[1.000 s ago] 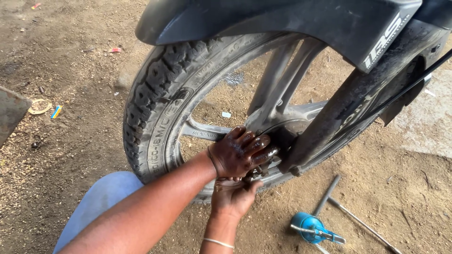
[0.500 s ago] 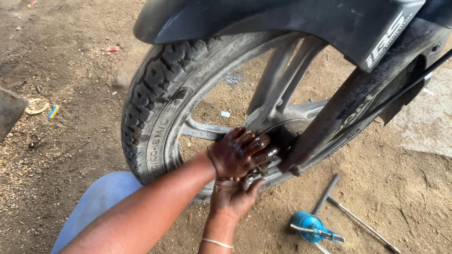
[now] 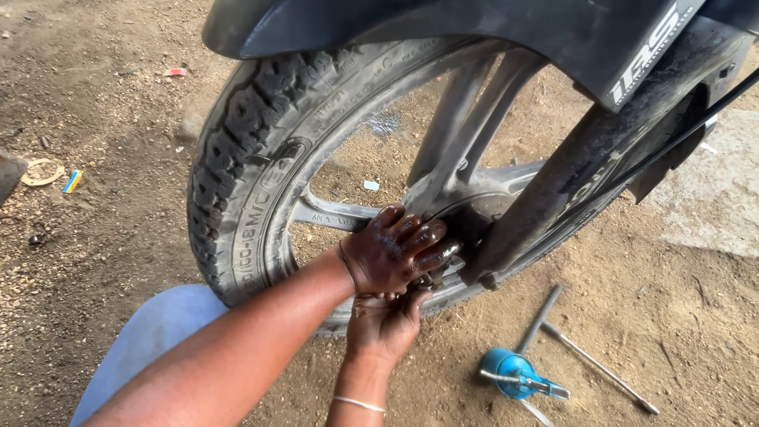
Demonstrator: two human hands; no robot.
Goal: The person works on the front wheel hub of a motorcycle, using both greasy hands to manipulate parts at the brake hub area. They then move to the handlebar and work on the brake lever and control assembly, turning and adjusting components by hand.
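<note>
Little has shifted since a moment ago: your left hand (image 3: 393,255), dark with grease, still presses its close-set fingers over the hub (image 3: 466,225) of the motorcycle wheel (image 3: 261,158) beside the fork leg (image 3: 569,174). Your right hand (image 3: 385,322) reaches up beneath it, fingers hidden. A T-handle wrench (image 3: 589,356) and blue oil can (image 3: 510,372) lie on the dirt.

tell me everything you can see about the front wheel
The front wheel stands upright on the dirt ground, under a dark mudguard. Its black tyre has chunky tread blocks and looks dusty. Broad grey cast spokes, coated in dust, run to the hub. A dirty fork leg crosses its near side. The greasy left hand presses on the hub, with the right hand just below.
</note>
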